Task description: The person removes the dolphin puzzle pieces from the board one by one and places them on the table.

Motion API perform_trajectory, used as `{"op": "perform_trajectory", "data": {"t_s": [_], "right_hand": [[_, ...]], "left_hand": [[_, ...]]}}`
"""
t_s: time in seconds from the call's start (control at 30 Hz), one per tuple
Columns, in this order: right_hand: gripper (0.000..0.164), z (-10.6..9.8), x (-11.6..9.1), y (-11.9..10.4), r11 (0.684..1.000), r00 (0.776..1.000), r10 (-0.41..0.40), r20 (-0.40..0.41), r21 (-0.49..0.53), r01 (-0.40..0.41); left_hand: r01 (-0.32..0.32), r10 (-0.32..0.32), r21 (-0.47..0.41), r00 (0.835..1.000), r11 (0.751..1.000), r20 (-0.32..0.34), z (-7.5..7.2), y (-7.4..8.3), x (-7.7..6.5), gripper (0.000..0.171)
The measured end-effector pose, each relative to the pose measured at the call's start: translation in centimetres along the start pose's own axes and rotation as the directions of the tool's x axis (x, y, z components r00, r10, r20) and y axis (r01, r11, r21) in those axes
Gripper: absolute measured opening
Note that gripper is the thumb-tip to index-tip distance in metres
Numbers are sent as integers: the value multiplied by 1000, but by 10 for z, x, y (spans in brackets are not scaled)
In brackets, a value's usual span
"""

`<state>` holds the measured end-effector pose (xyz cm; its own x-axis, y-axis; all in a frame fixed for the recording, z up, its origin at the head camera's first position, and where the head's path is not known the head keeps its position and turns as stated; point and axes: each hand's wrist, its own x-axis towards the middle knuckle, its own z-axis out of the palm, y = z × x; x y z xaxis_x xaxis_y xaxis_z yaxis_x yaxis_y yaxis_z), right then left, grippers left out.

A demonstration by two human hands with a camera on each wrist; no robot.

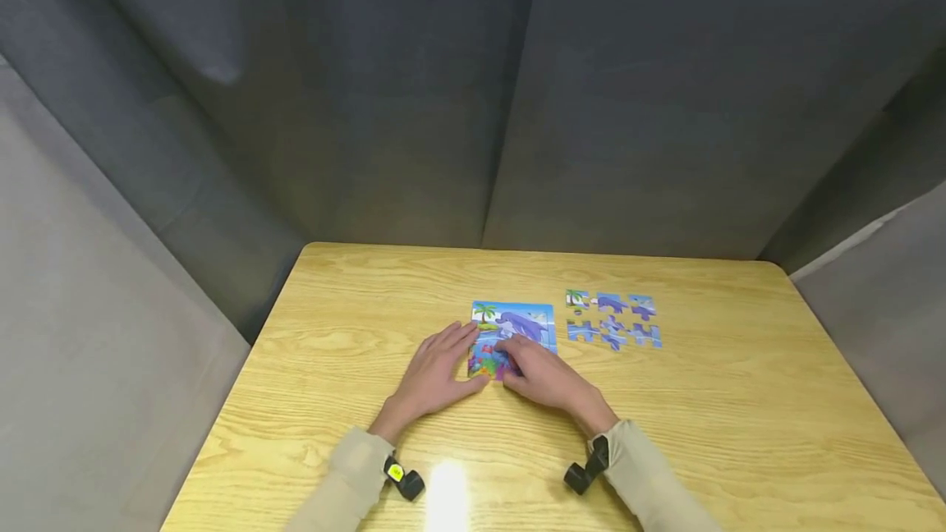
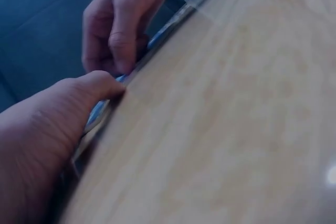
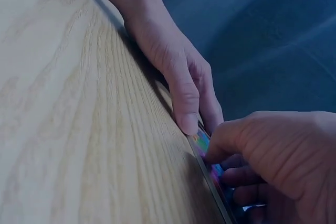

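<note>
A dolphin puzzle board point(image 1: 534, 316) lies flat on the table, showing a palm tree, a purple dolphin and bright coral. Along its left side rests my left hand point(image 1: 436, 376), fingers stretched out, thumb at the near edge. My right hand point(image 1: 547, 376) is over the lower right part of the board, its fingers bent down onto the picture and its thumb by the near edge. In the right wrist view, the right hand point(image 3: 278, 156) covers much of the coral strip point(image 3: 202, 142); I cannot tell whether it pinches a piece. The left thumb point(image 3: 186, 108) touches the board's corner there.
To the right of the board, several loose puzzle pieces point(image 1: 612, 337) lie in two rows, with parts of a palm tree, dolphin and water. The wooden table point(image 1: 332, 294) ends at a dark grey curtain point(image 1: 399, 105) behind. Black cameras sit on both wrists.
</note>
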<state>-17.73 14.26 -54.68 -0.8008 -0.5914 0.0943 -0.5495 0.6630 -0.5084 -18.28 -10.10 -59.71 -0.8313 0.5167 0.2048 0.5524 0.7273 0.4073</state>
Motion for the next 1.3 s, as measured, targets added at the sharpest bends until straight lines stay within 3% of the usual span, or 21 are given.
{"op": "perform_trajectory", "data": {"t_s": [0.23,0.53,1.3], "right_hand": [[41,1,11,5,999,1000,17,-2,50,-17],[47,5,10,9,994,994,101,36,36,-103],[41,2,11,7,994,993,91,70,49,-95]], "left_hand": [[16,-14,36,999,999,-51,4,4,2,85],[15,-12,52,998,999,-55,7,5,2,86],[4,-1,56,999,998,-54,2,6,0,85]]}}
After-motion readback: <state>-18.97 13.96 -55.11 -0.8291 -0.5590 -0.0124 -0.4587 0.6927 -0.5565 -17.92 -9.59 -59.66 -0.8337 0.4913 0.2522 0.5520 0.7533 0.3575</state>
